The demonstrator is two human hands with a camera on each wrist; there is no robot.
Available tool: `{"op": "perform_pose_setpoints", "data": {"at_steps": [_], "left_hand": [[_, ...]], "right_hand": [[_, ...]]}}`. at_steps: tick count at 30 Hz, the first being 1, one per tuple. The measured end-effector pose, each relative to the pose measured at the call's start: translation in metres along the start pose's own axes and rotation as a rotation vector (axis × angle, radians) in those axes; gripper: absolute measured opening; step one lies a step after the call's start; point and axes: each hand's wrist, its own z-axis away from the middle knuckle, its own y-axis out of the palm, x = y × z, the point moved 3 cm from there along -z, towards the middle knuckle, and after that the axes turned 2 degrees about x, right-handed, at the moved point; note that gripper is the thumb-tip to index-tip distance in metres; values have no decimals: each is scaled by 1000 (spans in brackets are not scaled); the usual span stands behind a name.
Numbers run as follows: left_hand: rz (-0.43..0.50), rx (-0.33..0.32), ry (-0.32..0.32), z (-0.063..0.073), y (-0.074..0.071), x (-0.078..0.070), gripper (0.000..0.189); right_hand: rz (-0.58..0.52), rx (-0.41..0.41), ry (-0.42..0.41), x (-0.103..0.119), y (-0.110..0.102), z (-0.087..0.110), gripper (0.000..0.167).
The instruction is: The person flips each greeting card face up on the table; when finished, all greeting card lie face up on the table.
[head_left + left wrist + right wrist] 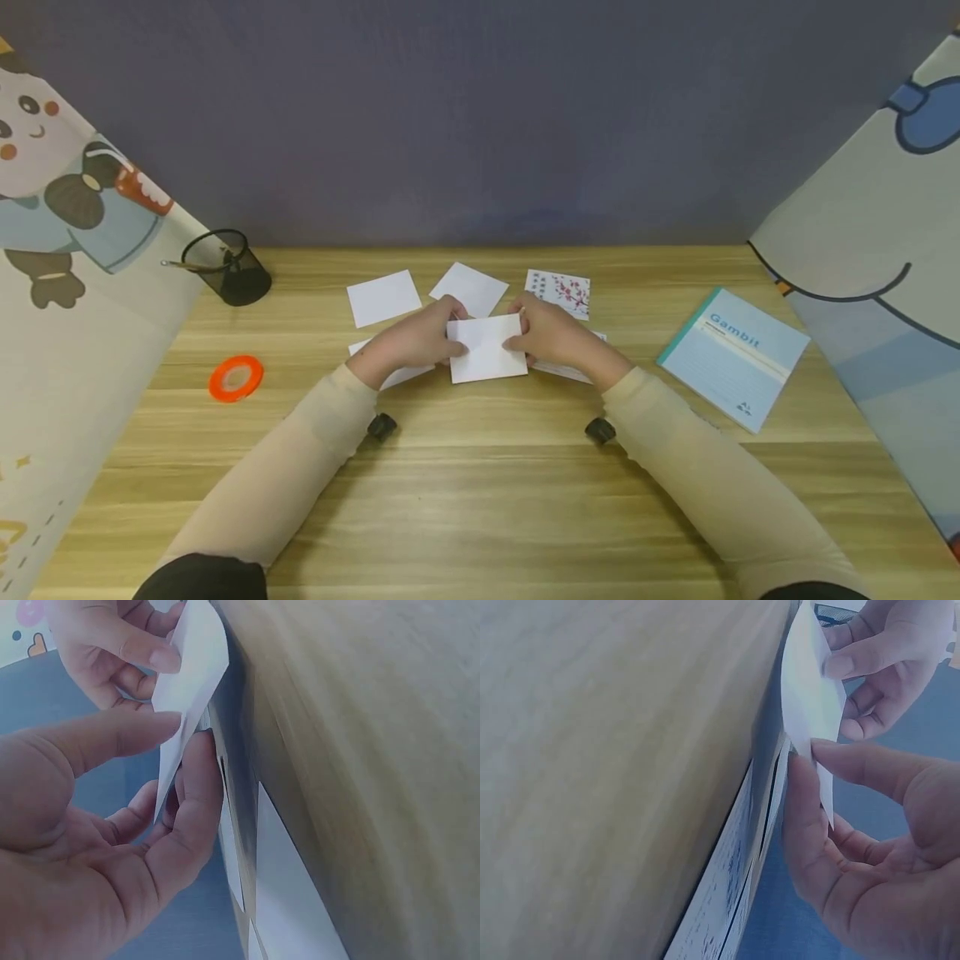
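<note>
A white card point(489, 354) is held between both hands, raised off the table in the wrist views. My left hand point(423, 335) pinches its left edge, thumb on the near face and fingers behind. On the opposite edge my right hand point(553, 335) pinches it the same way. Behind the hands lie two blank white cards point(384, 298) and a card printed with red blossoms and dark characters point(564, 292). The left hand and forearm partly cover another white card point(408, 377). Under the right arm lies a card with printed lines point(718, 877), mostly hidden in the head view.
A black mesh pen holder point(243, 279) stands at the back left. An orange roll of tape point(220, 383) lies in front of it. On the right is a light blue "Gambit" notebook point(731, 367). A dark wall point(480, 125) rises behind the wooden table point(480, 500).
</note>
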Motion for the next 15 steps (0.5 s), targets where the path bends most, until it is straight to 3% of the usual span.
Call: {"op": "perform_pose_setpoints", "data": {"at_steps": [15], "left_hand": [[-41, -33, -6, 3, -5, -4, 52]], "right_hand": [[-10, -47, -16, 4, -5, 3, 57]]}}
